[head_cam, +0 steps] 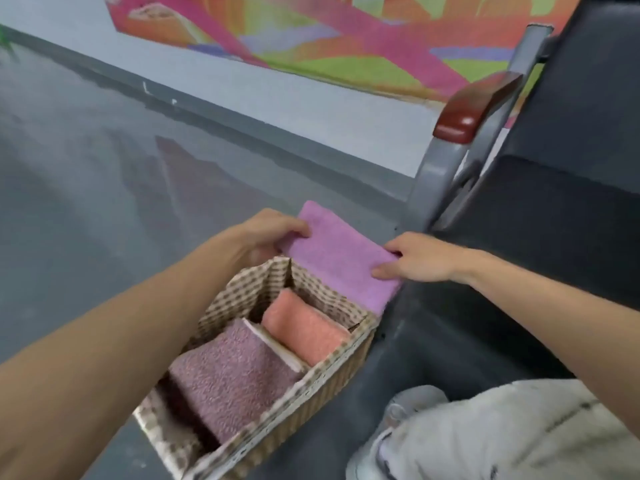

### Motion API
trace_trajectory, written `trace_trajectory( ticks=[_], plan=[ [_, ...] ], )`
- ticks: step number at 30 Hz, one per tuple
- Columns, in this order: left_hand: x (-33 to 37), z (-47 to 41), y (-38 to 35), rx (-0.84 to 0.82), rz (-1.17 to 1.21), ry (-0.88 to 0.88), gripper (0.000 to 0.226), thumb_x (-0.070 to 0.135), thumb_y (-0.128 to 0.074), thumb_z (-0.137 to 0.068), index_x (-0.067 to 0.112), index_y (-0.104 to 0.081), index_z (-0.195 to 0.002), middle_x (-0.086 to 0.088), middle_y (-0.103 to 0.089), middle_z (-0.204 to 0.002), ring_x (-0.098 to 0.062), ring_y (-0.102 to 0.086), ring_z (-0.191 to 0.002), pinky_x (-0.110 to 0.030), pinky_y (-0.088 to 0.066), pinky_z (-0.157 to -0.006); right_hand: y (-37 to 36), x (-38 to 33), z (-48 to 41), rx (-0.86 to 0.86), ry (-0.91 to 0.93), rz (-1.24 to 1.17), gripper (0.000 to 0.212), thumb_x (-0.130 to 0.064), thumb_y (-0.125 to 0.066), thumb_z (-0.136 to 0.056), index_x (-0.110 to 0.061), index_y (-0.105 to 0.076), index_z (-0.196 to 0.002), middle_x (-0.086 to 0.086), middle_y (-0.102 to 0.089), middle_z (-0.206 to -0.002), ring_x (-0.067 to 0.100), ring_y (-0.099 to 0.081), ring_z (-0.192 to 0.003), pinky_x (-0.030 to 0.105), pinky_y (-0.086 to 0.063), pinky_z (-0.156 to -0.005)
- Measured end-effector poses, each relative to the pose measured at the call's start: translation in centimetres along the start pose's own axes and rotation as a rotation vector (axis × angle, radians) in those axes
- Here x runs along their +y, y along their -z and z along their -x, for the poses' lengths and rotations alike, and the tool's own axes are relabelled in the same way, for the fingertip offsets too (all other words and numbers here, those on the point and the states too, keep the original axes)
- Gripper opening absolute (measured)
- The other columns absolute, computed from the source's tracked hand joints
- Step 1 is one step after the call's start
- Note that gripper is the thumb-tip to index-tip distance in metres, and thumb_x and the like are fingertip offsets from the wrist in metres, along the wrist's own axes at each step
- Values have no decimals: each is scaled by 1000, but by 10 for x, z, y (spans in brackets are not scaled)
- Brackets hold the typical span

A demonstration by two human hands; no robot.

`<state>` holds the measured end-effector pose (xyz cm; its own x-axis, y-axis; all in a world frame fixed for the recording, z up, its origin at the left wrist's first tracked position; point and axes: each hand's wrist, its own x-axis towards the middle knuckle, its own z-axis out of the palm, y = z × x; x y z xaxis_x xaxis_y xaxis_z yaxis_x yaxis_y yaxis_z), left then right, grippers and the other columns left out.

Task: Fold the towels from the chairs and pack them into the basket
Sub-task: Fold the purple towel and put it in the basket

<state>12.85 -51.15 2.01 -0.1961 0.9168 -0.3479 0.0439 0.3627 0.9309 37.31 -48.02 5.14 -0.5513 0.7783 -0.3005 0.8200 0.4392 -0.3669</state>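
Two bare arms reach forward from the near edge and meet over the far end of the basket [313,393], which stands on the grey floor [104,161] just left of a dark chair [561,216]. Between the hands hangs a folded lilac towel [341,259], held flat and tilted, its far corner higher and its near-right corner dropping past the basket's far-right rim; whether it touches that rim is hard to say, since the frame is a little blurred. The left hand [275,230] comes in from the left with the wrist bent, its fingers curled over the towel's left edge and gripping it. The right hand [417,259] comes in from the right with the forearm nearly level, the thumb lying on top of the cloth and the fingers folded at the right edge, pinching it. Below the lilac towel the basket's far compartment shows its dotted lining. The next compartment toward the near side holds a peach towel [304,332], folded and lying at a slant, and beyond a pale divider nearer still sits a mauve speckled towel [232,375], also folded. To the right, the chair's reddish wooden armrest [478,109] tops a grey metal frame [438,171]. A knee in light trousers [502,431] fills the near right corner, and a bright painted wall panel [346,36] runs across the far side.
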Motion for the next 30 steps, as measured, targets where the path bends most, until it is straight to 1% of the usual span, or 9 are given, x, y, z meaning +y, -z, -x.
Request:
trace_trajectory(
  ticks=[2,4,8,12,15,23,26,28,30],
  plan=[
    [-33,2,30,62,-159,13,24,14,-76,-70,3,-68,-90,-11,-54,-82,-22,-50,-78,-32,-43,-65,-38,-20,-24,-103,31,-89,37,-34,-63,-83,0,-68,-96,14,-70,-94,33,-64,-88,40,-49,-77],
    [-65,5,55,105,-277,43,10,13,-73,-80,6,-67,-83,-9,-53,-80,-20,-48,-74,-30,-38,-61,-75,-39,-43,-232,48,-141,24,-22,-56,-84,1,-62,-82,12,-60,-80,29,-55,-72,36,-40,-67],
    [-126,7,93,89,-529,146,24,19,-80,-76,6,-70,-94,-6,-63,-85,-17,-57,-75,-27,-48,-62,-141,-69,-65,-474,50,-252,12,-12,-57,-79,-12,-45,-78,6,-42,-76,19,-42,-69,34,-34,-63],
    [-165,9,105,32,-841,240,27,30,-79,-76,15,-68,-96,2,-62,-88,-14,-55,-78,-20,-43,-59,-197,-88,-80,-567,29,-243,31,-16,-65,-78,-3,-57,-104,14,-63,-101,23,-62,-92,37,-50,-79],
    [-197,4,101,39,-922,257,31,31,-78,-77,14,-67,-101,-1,-67,-101,-15,-56,-83,-23,-41,-67,-223,-90,-89,-600,87,-45,22,-25,-64,-78,-14,-52,-92,3,-54,-85,19,-51,-75,33,-40,-66],
    [-188,-8,72,58,-1231,101,28,29,-64,-85,15,-58,-109,-4,-61,-109,-27,-60,-104,-38,-50,-79,-213,-91,-81,-482,169,196,21,-28,-70,-81,-12,-57,-82,5,-58,-84,23,-58,-81,33,-47,-65],
    [-151,-13,49,10,-1143,-101,35,24,-67,-85,13,-60,-117,-4,-63,-116,-25,-59,-108,-38,-49,-88,-167,-86,-61,-396,219,287,15,-16,-59,-89,-5,-61,-99,10,-62,-96,26,-59,-92,27,-42,-70],
    [-119,-13,24,-24,-1052,-244,31,19,-65,-87,10,-62,-116,-5,-66,-115,-23,-61,-105,-35,-48,-90,-127,-74,-46,-296,237,319,11,-7,-53,-89,-5,-57,-79,11,-56,-78,26,-53,-73,29,-42,-66],
    [-83,-14,-7,-79,-967,-376,23,16,-66,-86,11,-65,-109,-3,-68,-104,-20,-65,-97,-29,-48,-85,-89,-51,-33,-159,164,310,13,-15,-55,-88,-5,-63,-86,13,-63,-87,29,-58,-83,35,-50,-77]
  ],
)
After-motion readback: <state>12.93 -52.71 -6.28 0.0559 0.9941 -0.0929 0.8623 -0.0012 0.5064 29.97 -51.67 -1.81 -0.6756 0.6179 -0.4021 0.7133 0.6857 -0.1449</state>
